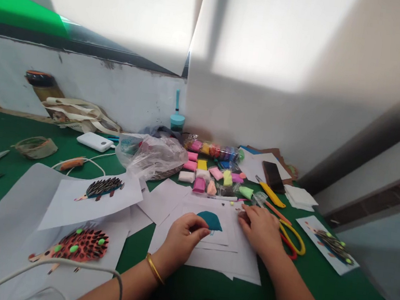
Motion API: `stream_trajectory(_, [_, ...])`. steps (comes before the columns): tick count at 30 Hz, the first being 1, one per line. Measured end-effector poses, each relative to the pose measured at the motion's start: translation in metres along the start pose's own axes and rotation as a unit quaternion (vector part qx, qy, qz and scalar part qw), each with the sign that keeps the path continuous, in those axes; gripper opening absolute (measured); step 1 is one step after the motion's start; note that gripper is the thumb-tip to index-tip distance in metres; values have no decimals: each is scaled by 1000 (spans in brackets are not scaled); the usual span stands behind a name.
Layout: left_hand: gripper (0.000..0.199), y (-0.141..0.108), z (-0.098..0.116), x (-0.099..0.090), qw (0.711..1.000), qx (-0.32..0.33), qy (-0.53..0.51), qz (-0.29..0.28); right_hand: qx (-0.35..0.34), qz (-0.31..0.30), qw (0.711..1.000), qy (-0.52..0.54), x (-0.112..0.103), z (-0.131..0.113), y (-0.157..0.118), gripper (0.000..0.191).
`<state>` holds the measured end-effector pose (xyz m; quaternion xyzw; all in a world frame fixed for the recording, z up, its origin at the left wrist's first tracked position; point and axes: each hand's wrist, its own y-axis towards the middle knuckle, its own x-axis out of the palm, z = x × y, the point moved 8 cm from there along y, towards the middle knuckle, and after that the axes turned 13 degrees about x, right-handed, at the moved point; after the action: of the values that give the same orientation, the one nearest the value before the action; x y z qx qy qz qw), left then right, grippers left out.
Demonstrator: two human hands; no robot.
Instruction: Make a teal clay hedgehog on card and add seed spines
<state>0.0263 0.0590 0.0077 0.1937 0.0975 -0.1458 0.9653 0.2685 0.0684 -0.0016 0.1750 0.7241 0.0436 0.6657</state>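
Observation:
A teal half-dome of flat modelling clay point(209, 220) lies on a white sheet of paper point(225, 238) with faint blue drawn lines below it. My left hand point(185, 236), a gold bangle at its wrist, is at the shape's lower left edge. Its thumb and forefinger are pinched together; what is between them is hidden. My right hand point(261, 228) rests at the paper's right side, its fingers curled over a small brown lump of clay point(243, 215) that they partly cover. Tiny dark and yellow bits lie just beyond those fingertips.
Several wrapped clay packets point(199, 185) lie beyond the paper, beside a plastic bag point(158, 157). Hedgehog pictures point(82, 247) are at left, another card point(326, 246) at right. Scissors point(295, 237), a yellow cutter point(270, 193) and a phone point(273, 176) sit near my right hand. A white cable point(62, 262) crosses the left front.

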Motion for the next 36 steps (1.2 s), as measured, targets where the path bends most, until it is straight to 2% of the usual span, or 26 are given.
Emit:
stream_trajectory(2, [15,-2,-7,2,999,-32,-33,4,-1,9,1000,3,1,0,0,39])
stream_trajectory(5, [20,-2,-12,5,996,-44,-75,11,-15,50,997,55,-10,-10,-6,42])
stream_trajectory(10, [30,-1,-15,9,990,-45,-134,15,-92,82,974,192,-38,-50,-22,32])
stream_trajectory(14, [26,-1,-13,10,990,-50,-130,-1,-141,94,945,280,-55,-82,-39,31])
stream_trajectory(18, [29,-2,-13,7,994,-53,-99,-8,-180,86,922,331,-57,-100,-55,31])
stream_trajectory(21, [35,-1,-11,10,995,-42,-84,-21,-194,73,916,345,-52,-102,-60,30])
stream_trajectory(26, [31,-2,-7,14,997,-19,-73,-30,-183,73,911,361,-48,-96,-59,28])
stream_trajectory(30, [39,-4,-7,15,998,-8,-45,-44,-204,71,902,373,-49,-99,-60,29])
stream_trajectory(36, [18,-3,-3,13,999,-4,-41,-36,-203,66,899,384,-50,-99,-61,31])
